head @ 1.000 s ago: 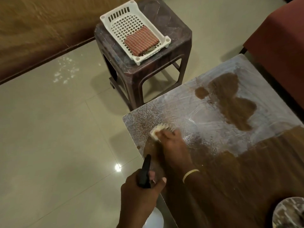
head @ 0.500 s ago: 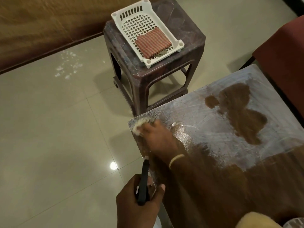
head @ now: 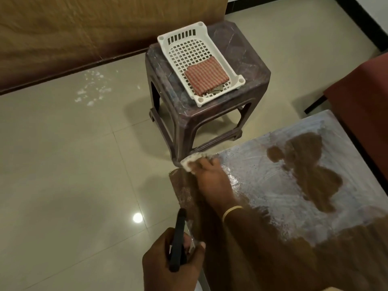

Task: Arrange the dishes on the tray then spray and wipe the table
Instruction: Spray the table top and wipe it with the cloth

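Note:
A brown table point(head: 310, 238) fills the lower right, its far half streaked with whitish wet film around dry brown patches. My right hand point(head: 212, 177) presses a pale crumpled cloth point(head: 190, 161) onto the table's far left corner, fingers curled over it. My left hand point(head: 170, 263) grips a spray bottle with a black nozzle point(head: 178, 238) just off the table's left edge, nozzle pointing away from me. A white perforated tray point(head: 174, 36) sits on a dark stool beyond the table, holding a folded red striped cloth point(head: 206, 75). No dishes are in view.
The dark plastic stool point(head: 165, 80) stands close to the table's far corner on a glossy tiled floor point(head: 63, 164). White specks point(head: 92, 91) lie on the floor near a brown wall panel point(head: 84, 28). A maroon seat point(head: 361, 91) borders the table's right side.
My right hand has slid the cloth away from me and leftward to the table's far left corner. The left hand and bottle stay put beside the table edge. The view has tilted upward.

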